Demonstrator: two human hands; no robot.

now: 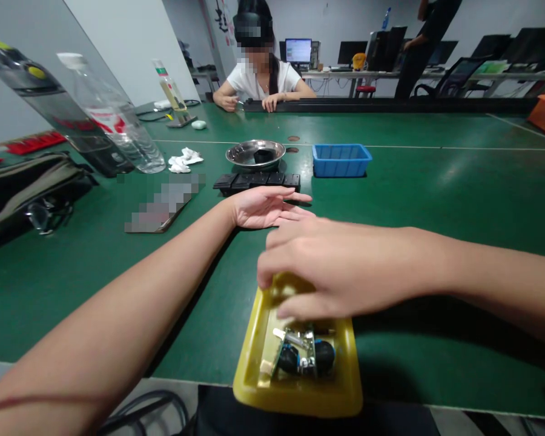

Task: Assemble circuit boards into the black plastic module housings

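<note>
My left hand [272, 209] rests palm up on the green table, its fingers stretched out and nothing in it. It lies just in front of a black compartmented box [257, 181]. Over the far end of a yellow plastic tray [243, 378] is my right hand [318, 260], slightly blurred, with thumb and fingers apart and bent downward. No object shows between them. Inside the tray, near its front, lie small circuit-board parts with black rounded pieces [324, 356] and shiny metal bits. The tray's far end is hidden under my right hand.
Behind the black box stand a steel bowl [255, 154] holding a dark object and a blue basket [341, 161]. Bottles [118, 121], crumpled tissue [184, 160], a phone [163, 206] and a bag [31, 188] occupy the left. A person [263, 79] sits opposite.
</note>
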